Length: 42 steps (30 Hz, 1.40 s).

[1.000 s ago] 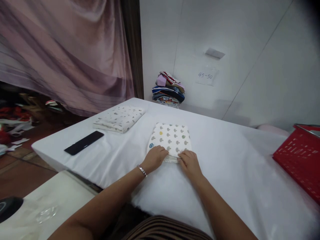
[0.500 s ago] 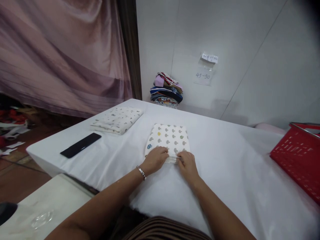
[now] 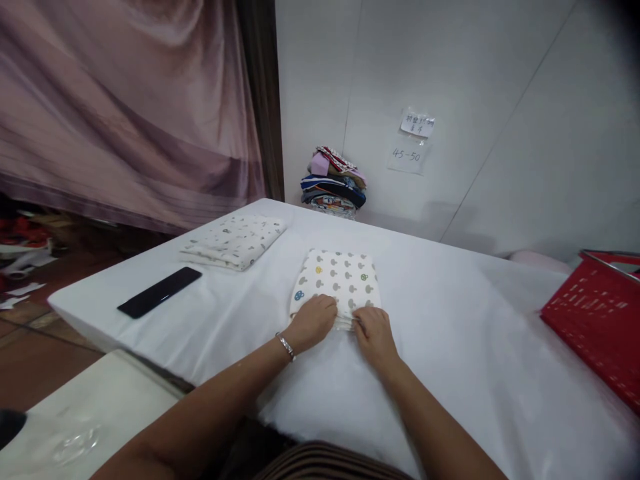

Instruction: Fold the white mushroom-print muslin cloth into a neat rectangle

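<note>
"Since we're at this side of the table, where's the printed cloth for us?"

"Dead ahead, lying flat just past our knuckles, near edge under our fingers. Our left hand is curled nearly closed, pinching the left part of that edge. Our right hand is bunched up the same way near the right corner, a small gap between the two."

"Nice, and what's the fabric like?"

"Soft-looking and white, folded into a thick squarish pad, layers showing along the edge. We see grey mushroom shapes plus odd yellow, green and blue ones. Our table cover's smooth with light creases. Over to the left we've got another folded cloth, and near it a flat, shiny black slab."

"Containers?"

"We've got a red basket well off to our right, slotted wall, metal handle. We can't tell what's inside from here."
</note>
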Each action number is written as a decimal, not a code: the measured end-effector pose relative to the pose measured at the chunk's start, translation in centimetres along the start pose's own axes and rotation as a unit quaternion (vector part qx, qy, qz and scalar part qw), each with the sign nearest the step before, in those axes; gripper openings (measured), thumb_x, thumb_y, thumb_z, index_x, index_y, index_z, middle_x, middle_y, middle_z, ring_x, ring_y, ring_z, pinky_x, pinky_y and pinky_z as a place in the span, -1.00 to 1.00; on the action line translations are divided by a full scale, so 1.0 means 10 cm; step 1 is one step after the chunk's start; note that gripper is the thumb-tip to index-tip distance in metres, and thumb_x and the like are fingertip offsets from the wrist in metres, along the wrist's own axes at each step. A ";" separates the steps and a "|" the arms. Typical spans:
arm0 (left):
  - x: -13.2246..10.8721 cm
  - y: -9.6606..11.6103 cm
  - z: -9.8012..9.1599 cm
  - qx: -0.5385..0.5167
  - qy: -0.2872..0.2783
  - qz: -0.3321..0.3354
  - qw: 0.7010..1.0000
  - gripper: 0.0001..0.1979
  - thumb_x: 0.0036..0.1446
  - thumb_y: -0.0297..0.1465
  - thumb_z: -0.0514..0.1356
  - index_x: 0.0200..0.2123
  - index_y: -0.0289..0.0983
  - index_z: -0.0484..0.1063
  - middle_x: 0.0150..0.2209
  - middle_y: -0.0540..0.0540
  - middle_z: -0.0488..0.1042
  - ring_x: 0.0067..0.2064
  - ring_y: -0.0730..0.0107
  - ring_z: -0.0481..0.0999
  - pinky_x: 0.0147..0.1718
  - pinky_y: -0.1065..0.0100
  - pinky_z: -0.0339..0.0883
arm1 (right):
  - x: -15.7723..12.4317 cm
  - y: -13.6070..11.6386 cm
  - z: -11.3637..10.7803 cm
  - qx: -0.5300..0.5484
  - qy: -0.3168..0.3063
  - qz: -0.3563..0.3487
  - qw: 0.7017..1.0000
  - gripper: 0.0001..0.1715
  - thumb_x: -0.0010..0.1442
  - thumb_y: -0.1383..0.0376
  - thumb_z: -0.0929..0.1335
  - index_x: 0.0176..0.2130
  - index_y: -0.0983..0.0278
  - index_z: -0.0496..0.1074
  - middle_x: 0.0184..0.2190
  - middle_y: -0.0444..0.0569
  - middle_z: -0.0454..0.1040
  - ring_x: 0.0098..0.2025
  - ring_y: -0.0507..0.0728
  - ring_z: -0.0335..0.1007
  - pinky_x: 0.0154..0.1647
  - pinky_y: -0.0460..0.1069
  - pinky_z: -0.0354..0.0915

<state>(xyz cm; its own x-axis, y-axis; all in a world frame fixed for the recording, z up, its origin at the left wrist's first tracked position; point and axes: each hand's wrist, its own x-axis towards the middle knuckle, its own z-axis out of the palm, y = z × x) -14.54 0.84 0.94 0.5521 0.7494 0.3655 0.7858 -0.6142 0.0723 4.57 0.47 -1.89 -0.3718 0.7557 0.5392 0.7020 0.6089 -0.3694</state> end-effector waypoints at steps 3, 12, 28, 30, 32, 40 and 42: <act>-0.04 0.02 0.00 -0.013 0.026 -0.008 1.000 -0.85 0.20 -0.49 -0.05 -0.31 -0.31 0.30 -0.26 -0.12 0.38 -0.19 0.31 0.34 -0.16 0.25 0.22 | 0.01 -0.01 0.02 -0.015 0.002 -0.021 1.000 -0.79 0.19 0.32 0.23 -0.15 0.23 0.34 -0.25 -0.03 0.41 -0.16 0.12 0.24 -0.07 0.06 0.07; -0.07 -0.02 0.08 0.010 0.007 -0.041 0.999 -0.82 0.22 -0.47 -0.08 -0.37 -0.28 0.28 -0.39 -0.08 0.39 -0.31 0.31 0.35 -0.23 0.25 0.23 | 0.10 -0.10 0.04 -0.038 -0.014 -0.023 0.999 -0.80 0.23 0.34 0.21 -0.21 0.23 0.39 -0.30 -0.04 0.40 -0.20 0.11 0.23 -0.09 0.07 0.07; -0.06 0.03 -0.02 -0.001 -0.003 -0.019 1.000 -0.87 0.16 -0.49 -0.02 -0.29 -0.27 0.32 -0.31 -0.10 0.34 -0.25 0.30 0.29 -0.23 0.27 0.18 | 0.04 -0.07 0.01 -0.024 -0.020 -0.024 0.999 -0.78 0.20 0.35 0.22 -0.15 0.23 0.37 -0.26 -0.02 0.38 -0.18 0.12 0.20 -0.10 0.07 0.08; -0.06 0.04 -0.03 0.004 -0.011 -0.009 1.000 -0.86 0.14 -0.51 -0.02 -0.30 -0.28 0.32 -0.31 -0.09 0.33 -0.25 0.31 0.28 -0.23 0.26 0.17 | 0.04 -0.06 0.02 -0.023 -0.016 -0.025 0.999 -0.78 0.18 0.36 0.24 -0.16 0.24 0.37 -0.25 -0.02 0.37 -0.18 0.13 0.20 -0.10 0.07 0.08; -0.08 0.04 -0.02 0.006 -0.020 0.000 1.000 -0.88 0.13 -0.52 0.00 -0.32 -0.28 0.31 -0.32 -0.09 0.33 -0.26 0.31 0.28 -0.22 0.26 0.17 | 0.03 -0.05 0.04 -0.019 -0.011 -0.026 0.999 -0.80 0.18 0.37 0.24 -0.18 0.24 0.38 -0.27 -0.03 0.37 -0.18 0.12 0.20 -0.11 0.07 0.08; -0.11 0.02 0.01 0.001 -0.007 0.002 1.000 -0.87 0.18 -0.48 -0.02 -0.32 -0.27 0.32 -0.33 -0.07 0.33 -0.27 0.33 0.28 -0.25 0.29 0.17 | 0.03 -0.01 0.02 -0.033 0.008 -0.080 0.996 -0.76 0.16 0.48 0.20 -0.24 0.29 0.39 -0.31 -0.01 0.39 -0.21 0.13 0.20 -0.16 0.06 0.09; -0.13 0.02 0.01 0.005 -0.002 -0.010 1.000 -0.87 0.18 -0.47 -0.02 -0.33 -0.27 0.32 -0.33 -0.07 0.33 -0.27 0.33 0.28 -0.27 0.29 0.17 | 0.02 -0.01 0.01 -0.041 0.004 -0.089 0.995 -0.75 0.15 0.50 0.19 -0.24 0.30 0.39 -0.31 0.00 0.39 -0.22 0.13 0.20 -0.17 0.05 0.09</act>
<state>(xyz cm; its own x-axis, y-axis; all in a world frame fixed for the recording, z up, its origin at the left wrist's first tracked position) -15.12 -0.23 0.41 0.5367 0.7626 0.3611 0.7999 -0.5960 0.0698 4.37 0.58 -1.75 -0.4901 0.6350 0.5972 0.6725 0.7113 -0.2044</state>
